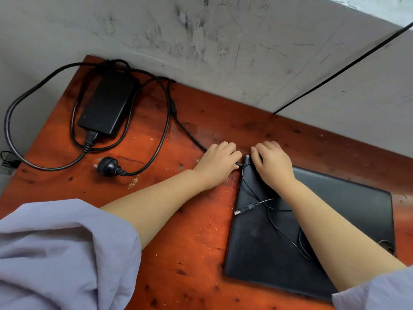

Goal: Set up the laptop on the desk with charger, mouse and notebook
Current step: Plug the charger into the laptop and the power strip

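Note:
A closed black laptop (263,242) lies on the red-brown wooden desk (178,220) at the right. My left hand (218,163) grips the charger's plug end at the laptop's far left corner. My right hand (273,163) rests curled on that same corner of the lid. The black charger brick (107,106) sits at the desk's far left, its cable (165,121) looping around it, and the wall plug (107,166) lies loose on the desk. A thin mouse cable with a USB plug (244,208) lies across the lid. Mouse and notebook are not visible.
A scuffed grey wall (223,41) runs along the desk's far edge. A dark cable (346,68) crosses the wall at the right. The charger's thick lead (9,121) hangs past the desk's left edge. My lilac sleeves fill the lower corners.

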A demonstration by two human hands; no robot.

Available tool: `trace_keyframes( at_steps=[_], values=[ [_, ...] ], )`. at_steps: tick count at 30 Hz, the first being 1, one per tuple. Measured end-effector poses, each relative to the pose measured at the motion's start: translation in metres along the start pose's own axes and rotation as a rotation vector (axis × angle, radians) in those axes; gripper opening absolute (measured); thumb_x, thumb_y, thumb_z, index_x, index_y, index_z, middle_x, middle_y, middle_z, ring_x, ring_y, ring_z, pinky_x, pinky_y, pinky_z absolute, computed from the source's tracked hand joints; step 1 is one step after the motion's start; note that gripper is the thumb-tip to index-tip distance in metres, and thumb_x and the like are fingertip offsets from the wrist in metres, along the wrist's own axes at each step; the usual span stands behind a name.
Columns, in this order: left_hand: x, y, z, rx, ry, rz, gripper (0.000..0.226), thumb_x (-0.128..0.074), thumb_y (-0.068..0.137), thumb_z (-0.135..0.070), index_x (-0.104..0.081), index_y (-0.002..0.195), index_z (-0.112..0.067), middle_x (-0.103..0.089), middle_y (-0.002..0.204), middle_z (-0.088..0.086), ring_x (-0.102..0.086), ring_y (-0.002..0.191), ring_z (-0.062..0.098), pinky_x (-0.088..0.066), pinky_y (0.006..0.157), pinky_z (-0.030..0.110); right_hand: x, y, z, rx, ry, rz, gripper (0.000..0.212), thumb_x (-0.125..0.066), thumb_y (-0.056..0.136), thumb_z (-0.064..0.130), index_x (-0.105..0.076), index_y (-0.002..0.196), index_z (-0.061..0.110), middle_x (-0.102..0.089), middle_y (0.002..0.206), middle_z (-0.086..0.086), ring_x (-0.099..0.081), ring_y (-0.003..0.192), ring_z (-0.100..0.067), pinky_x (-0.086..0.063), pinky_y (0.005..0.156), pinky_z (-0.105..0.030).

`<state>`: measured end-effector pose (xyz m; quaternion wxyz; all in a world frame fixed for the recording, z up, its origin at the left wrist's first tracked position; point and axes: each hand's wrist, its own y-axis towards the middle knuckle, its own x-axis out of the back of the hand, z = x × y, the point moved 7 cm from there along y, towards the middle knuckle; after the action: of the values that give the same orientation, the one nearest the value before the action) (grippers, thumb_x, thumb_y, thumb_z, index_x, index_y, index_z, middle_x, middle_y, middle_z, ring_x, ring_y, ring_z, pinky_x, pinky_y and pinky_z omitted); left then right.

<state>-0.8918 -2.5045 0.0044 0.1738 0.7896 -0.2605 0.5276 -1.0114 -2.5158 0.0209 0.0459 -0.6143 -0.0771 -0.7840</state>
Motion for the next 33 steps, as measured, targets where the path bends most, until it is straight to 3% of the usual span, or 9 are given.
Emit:
trace_keyframes(
  at_steps=[3, 7, 12, 19, 23, 28, 30, 33],
  values=[
    [-0.003, -0.002, 0.002, 0.03, 0.027, 0.018, 0.022, -0.048, 0.093, -0.027, -0.053, 0.104, -0.009, -0.055, 0.109, 0.011, -0.048, 0.102, 0.031, -0.036, 0.083, 0.039, 0.0, -0.006, -0.002, 0.003, 0.002, 0.006, 0.025, -0.053, 0.092, 0.017, -0.059, 0.075, 0.0, -0.055, 0.083, -0.018, -0.053, 0.079, -0.033, -0.037, 0.053, -0.032],
    [0.0, -0.01, 0.0, 0.065, 0.062, 0.083, 0.028, -0.047, 0.093, -0.028, -0.05, 0.114, -0.01, -0.051, 0.118, 0.011, -0.045, 0.11, 0.03, -0.036, 0.091, 0.039, 0.003, -0.008, -0.007, -0.111, -0.064, 0.143, 0.027, -0.04, 0.097, 0.025, -0.058, 0.095, 0.005, -0.058, 0.094, -0.017, -0.054, 0.093, -0.037, -0.04, 0.074, -0.041],
    [0.028, -0.067, 0.005, 0.085, 0.005, -0.011, 0.036, -0.048, 0.091, -0.022, -0.049, 0.125, -0.009, -0.05, 0.128, 0.012, -0.044, 0.121, 0.029, -0.033, 0.106, 0.038, 0.034, 0.003, 0.037, -0.092, 0.039, 0.111, 0.021, -0.041, 0.093, 0.02, -0.058, 0.102, 0.01, -0.059, 0.101, -0.012, -0.053, 0.097, -0.035, -0.042, 0.079, -0.041],
    [0.088, -0.196, 0.066, 0.336, 0.029, -0.279, 0.022, -0.06, 0.083, -0.011, -0.066, 0.103, -0.009, -0.065, 0.096, 0.009, -0.062, 0.089, 0.03, -0.049, 0.078, 0.041, 0.017, 0.009, 0.188, 0.219, 0.12, 0.134, 0.019, -0.046, 0.091, 0.014, -0.061, 0.101, 0.007, -0.059, 0.099, -0.014, -0.053, 0.095, -0.037, -0.045, 0.076, -0.043],
    [0.099, -0.256, 0.101, 0.53, 0.068, -0.295, 0.023, -0.059, 0.084, -0.013, -0.066, 0.105, -0.011, -0.065, 0.1, 0.008, -0.06, 0.094, 0.03, -0.047, 0.082, 0.042, -0.013, -0.001, 0.269, 0.379, 0.09, 0.164, 0.019, -0.045, 0.093, 0.021, -0.06, 0.096, 0.009, -0.059, 0.095, -0.011, -0.054, 0.093, -0.034, -0.039, 0.076, -0.038],
    [0.086, -0.317, 0.124, 0.758, 0.113, -0.285, 0.031, -0.063, 0.081, -0.022, -0.063, 0.111, -0.015, -0.061, 0.112, 0.007, -0.058, 0.105, 0.028, -0.046, 0.088, 0.043, -0.054, -0.011, 0.303, 0.338, -0.004, 0.306, 0.033, -0.05, 0.09, 0.038, -0.052, 0.113, 0.014, -0.057, 0.111, -0.009, -0.05, 0.108, -0.031, -0.036, 0.092, -0.042],
    [0.078, -0.336, 0.128, 0.851, 0.119, -0.294, 0.04, -0.069, 0.076, -0.026, -0.061, 0.114, -0.015, -0.061, 0.115, 0.009, -0.059, 0.104, 0.03, -0.049, 0.082, 0.042, -0.06, -0.011, 0.3, 0.281, -0.013, 0.304, 0.035, -0.053, 0.089, 0.038, -0.05, 0.113, 0.013, -0.059, 0.112, -0.009, -0.052, 0.108, -0.032, -0.036, 0.092, -0.042],
    [0.061, -0.358, 0.131, 0.955, 0.093, -0.248, 0.063, -0.065, 0.079, -0.039, -0.046, 0.133, -0.014, -0.056, 0.123, 0.009, -0.054, 0.11, 0.03, -0.047, 0.084, 0.042, -0.067, -0.011, 0.295, 0.224, -0.07, 0.345, 0.033, -0.051, 0.091, 0.035, -0.045, 0.114, 0.012, -0.065, 0.109, -0.011, -0.058, 0.103, -0.033, -0.035, 0.09, -0.04]
  ],
)
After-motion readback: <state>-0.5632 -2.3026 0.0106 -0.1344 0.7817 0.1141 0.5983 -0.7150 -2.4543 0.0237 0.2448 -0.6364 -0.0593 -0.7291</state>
